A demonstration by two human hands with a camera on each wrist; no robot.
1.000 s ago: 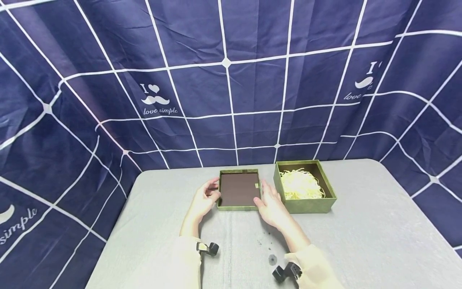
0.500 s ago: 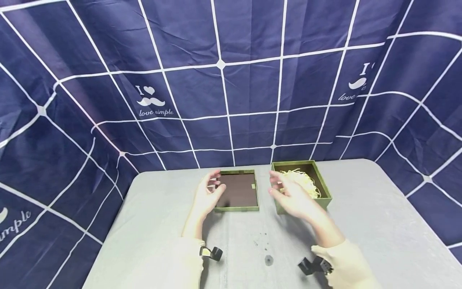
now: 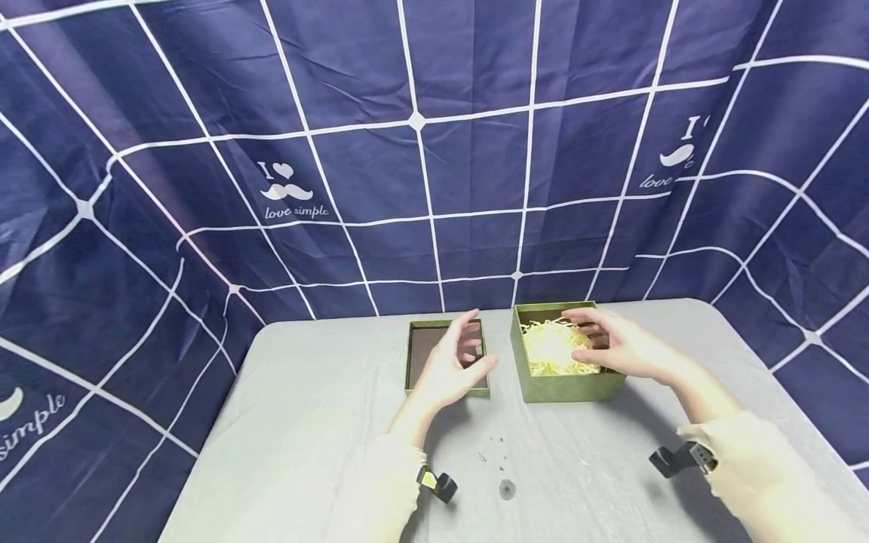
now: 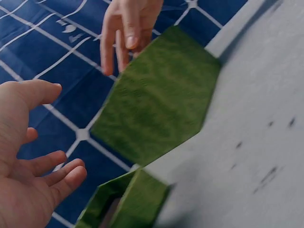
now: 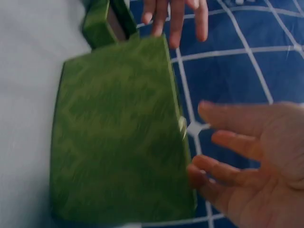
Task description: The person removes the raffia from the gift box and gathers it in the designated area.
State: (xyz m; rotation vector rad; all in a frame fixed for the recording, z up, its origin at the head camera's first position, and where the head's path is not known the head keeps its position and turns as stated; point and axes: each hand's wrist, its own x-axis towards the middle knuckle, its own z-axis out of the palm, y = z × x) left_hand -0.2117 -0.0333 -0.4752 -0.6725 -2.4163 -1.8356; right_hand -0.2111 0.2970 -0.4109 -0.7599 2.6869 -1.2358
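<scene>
The deep green box (image 3: 573, 388) sits on the grey tabletop (image 3: 326, 362), with its top off, so you can see a pile of pale yellow shreds (image 3: 553, 348) inside. It looks close to square from above, so I cannot pick out a long side.

The right hand (image 3: 614, 347) is the nearer one. It is up at the right side of the deep green box, and its fingers reach left over the shreds. Its grip is wide, with thumb and fingers apart and a bit bent, and it holds nothing. From that grip, the box lies down and to the left. In the right wrist view the fingertips overlap the box's edge, but I cannot tell if they touch it.

The left hand (image 3: 456, 367) is to the left of the deep green box, in front of the low green box (image 3: 424, 347). Its grip is spread and holds nothing too, and its thumb points right, toward the deep box. So the deep box lies between the two hands, but much closer to the right one.

The low green box is just left of the deep one, brown inside. Behind the deep box hangs a blue curtain (image 3: 468, 173) with white lines.
</scene>
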